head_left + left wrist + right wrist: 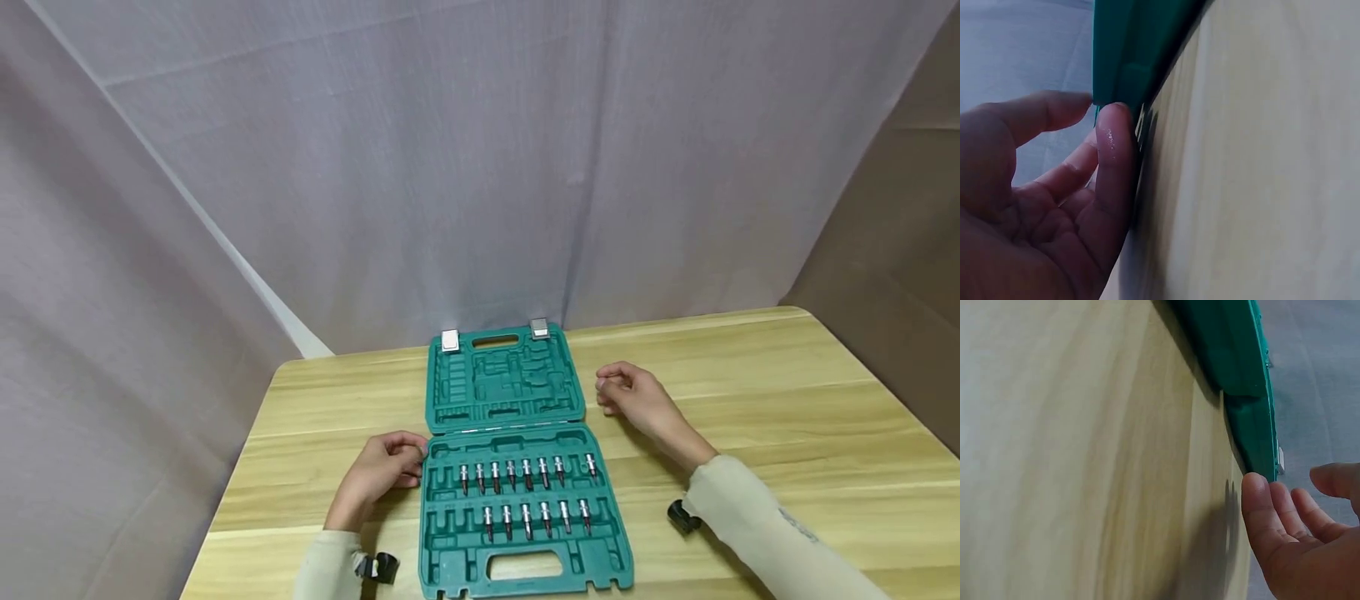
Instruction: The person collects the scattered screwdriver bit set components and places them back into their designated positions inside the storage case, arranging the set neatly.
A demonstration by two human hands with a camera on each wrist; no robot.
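Green plastic socket case (pixel 517 467) lies opened flat; left hand (pixel 382 471) touches its edge with loose fingers, right hand (pixel 633 400) rests beside it, empty. Picking a chrome bit (pixel 525 475) seems next.

Person, two arms at the lower frame edge: long pale beige sleeves to the wrists; bare left hand (pixel 382 471) and right hand (pixel 637 400); small black wrist-worn device on each forearm.

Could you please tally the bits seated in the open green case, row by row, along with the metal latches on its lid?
Bits in the far row: 8
Bits in the near row: 6
Metal latches on the lid: 2
Green case: 1
Total: 17
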